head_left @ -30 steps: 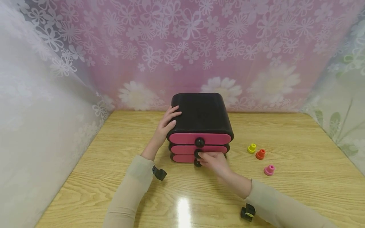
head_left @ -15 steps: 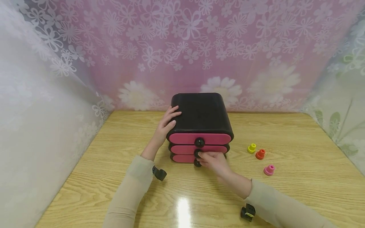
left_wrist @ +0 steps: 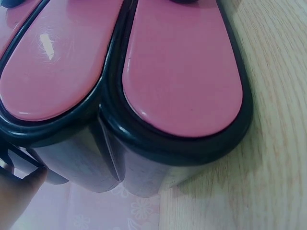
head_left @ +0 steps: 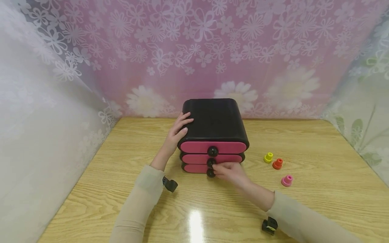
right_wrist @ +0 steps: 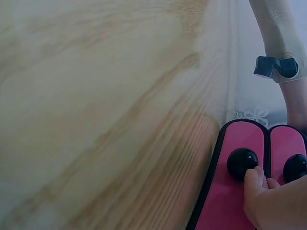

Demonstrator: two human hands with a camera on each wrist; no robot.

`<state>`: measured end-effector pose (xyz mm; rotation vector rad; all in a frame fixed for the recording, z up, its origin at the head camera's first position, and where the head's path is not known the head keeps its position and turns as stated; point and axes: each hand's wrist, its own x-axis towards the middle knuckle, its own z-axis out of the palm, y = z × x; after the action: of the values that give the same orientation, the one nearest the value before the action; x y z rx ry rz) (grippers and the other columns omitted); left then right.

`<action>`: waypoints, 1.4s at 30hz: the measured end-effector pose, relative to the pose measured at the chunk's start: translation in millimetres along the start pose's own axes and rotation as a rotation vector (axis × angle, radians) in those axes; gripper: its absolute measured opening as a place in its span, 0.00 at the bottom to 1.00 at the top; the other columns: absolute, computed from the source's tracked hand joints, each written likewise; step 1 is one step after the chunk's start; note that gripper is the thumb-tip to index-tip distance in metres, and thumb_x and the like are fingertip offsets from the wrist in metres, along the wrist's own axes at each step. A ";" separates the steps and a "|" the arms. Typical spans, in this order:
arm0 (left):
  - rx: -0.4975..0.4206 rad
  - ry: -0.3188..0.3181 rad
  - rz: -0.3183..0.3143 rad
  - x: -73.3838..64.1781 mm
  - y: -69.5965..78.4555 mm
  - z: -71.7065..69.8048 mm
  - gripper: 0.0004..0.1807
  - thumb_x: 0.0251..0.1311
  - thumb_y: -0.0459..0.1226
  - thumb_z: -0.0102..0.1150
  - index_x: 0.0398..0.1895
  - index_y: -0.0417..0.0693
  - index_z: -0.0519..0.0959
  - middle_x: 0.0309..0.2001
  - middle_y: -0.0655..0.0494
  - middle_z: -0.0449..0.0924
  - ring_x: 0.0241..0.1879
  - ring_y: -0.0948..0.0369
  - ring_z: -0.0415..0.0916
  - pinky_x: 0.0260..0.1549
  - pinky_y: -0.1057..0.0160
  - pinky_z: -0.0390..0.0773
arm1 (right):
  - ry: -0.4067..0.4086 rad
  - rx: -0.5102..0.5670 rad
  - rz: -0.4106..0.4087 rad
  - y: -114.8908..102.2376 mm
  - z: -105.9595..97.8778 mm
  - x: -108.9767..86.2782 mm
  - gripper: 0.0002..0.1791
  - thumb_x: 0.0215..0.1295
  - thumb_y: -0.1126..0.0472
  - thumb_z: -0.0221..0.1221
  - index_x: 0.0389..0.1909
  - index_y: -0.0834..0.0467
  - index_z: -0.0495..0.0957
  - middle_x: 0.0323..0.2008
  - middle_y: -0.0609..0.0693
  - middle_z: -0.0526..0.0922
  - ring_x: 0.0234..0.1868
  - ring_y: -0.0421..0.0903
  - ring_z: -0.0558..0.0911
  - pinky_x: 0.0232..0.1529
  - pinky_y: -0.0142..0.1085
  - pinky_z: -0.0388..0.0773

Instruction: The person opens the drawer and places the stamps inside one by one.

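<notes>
A small black drawer unit (head_left: 214, 119) with three pink drawer fronts and round black knobs stands on the table, all drawers closed. My left hand (head_left: 177, 131) rests against its left side, fingertips over the top edge; in the left wrist view a bit of that hand (left_wrist: 19, 191) shows beside the unit. At the front, my right hand (head_left: 231, 172) has its fingertips right by the middle knob (head_left: 211, 163) and just above the bottom knob (head_left: 211, 172). The right wrist view shows thumb and fingers of the right hand (right_wrist: 276, 199) between these two knobs, overlapping the bottom one's edge.
To the right of the unit lie three small stepped plastic pieces: yellow (head_left: 268, 157), red (head_left: 278, 164) and pink (head_left: 287, 180). The wooden table (head_left: 121, 202) meets a floral curtain (head_left: 197, 50) behind. A black wrist camera (head_left: 269, 225) juts from the right sleeve.
The right hand's fingertips have slipped slightly right and off the middle knob, and the right forearm has shifted a little to the right. The left hand and drawer unit have stayed put.
</notes>
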<state>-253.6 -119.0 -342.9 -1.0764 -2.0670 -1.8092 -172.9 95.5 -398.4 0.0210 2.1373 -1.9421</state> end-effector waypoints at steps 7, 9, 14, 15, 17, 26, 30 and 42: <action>0.008 0.008 0.022 0.4 -0.2 -0.2 0.20 0.58 0.23 0.36 0.54 0.22 0.63 0.63 0.34 0.49 0.66 0.46 0.31 0.60 0.47 0.37 | -0.020 -0.085 0.013 5.4 -7.9 0.1 0.17 0.55 0.63 0.57 0.40 0.73 0.75 0.37 0.59 0.80 0.41 0.50 0.79 0.44 0.41 0.74; 0.004 0.008 0.024 0.1 -2.0 -0.6 0.20 0.59 0.24 0.36 0.54 0.23 0.63 0.64 0.35 0.49 0.66 0.46 0.31 0.60 0.47 0.37 | -0.023 -0.111 0.016 7.1 -8.8 0.3 0.17 0.55 0.62 0.57 0.40 0.73 0.76 0.36 0.59 0.80 0.40 0.49 0.79 0.44 0.42 0.74; -0.010 0.001 0.013 0.3 -17.8 -3.4 0.20 0.60 0.27 0.37 0.56 0.27 0.64 0.65 0.40 0.49 0.67 0.55 0.32 0.61 0.49 0.36 | -0.041 -0.120 0.042 12.1 -8.7 1.6 0.17 0.56 0.62 0.57 0.40 0.73 0.76 0.36 0.59 0.80 0.40 0.49 0.79 0.43 0.41 0.74; -0.013 0.001 0.016 0.5 -21.2 -3.9 0.20 0.60 0.28 0.38 0.56 0.28 0.64 0.65 0.41 0.50 0.67 0.56 0.32 0.61 0.49 0.37 | -0.046 -0.113 0.045 13.3 -8.3 2.0 0.18 0.56 0.62 0.56 0.41 0.73 0.75 0.37 0.59 0.80 0.40 0.50 0.79 0.43 0.41 0.74; -0.017 0.002 0.033 1.0 -27.2 -4.5 0.21 0.61 0.31 0.39 0.56 0.29 0.65 0.65 0.43 0.51 0.67 0.54 0.32 0.61 0.49 0.37 | -0.055 -0.102 0.045 15.3 -7.1 2.8 0.18 0.56 0.63 0.56 0.41 0.74 0.75 0.37 0.60 0.80 0.40 0.50 0.79 0.43 0.40 0.74; -0.001 0.016 0.037 1.8 -31.5 -4.2 0.33 0.61 0.52 0.42 0.56 0.31 0.66 0.65 0.46 0.52 0.66 0.50 0.32 0.60 0.48 0.38 | -0.081 -0.035 0.079 19.5 -1.9 6.5 0.20 0.56 0.63 0.57 0.41 0.77 0.72 0.39 0.62 0.79 0.40 0.51 0.79 0.43 0.40 0.74; -0.012 0.005 0.050 1.5 -31.0 -4.5 0.26 0.63 0.44 0.41 0.56 0.31 0.65 0.65 0.46 0.52 0.66 0.50 0.31 0.60 0.48 0.37 | -0.078 -0.016 0.111 19.5 1.4 7.6 0.19 0.56 0.64 0.57 0.41 0.78 0.72 0.36 0.60 0.79 0.37 0.48 0.79 0.43 0.40 0.74; 0.011 0.002 0.018 0.5 1.2 0.5 0.20 0.58 0.23 0.35 0.54 0.22 0.62 0.63 0.33 0.49 0.65 0.44 0.30 0.60 0.47 0.37 | -0.041 -0.017 0.099 23.3 6.4 9.6 0.16 0.59 0.66 0.54 0.38 0.78 0.73 0.34 0.60 0.80 0.34 0.47 0.80 0.41 0.39 0.75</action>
<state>-253.1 -118.4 -341.8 -1.0865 -2.0577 -1.7879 -176.9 90.2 -423.6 0.0816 2.0854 -1.8531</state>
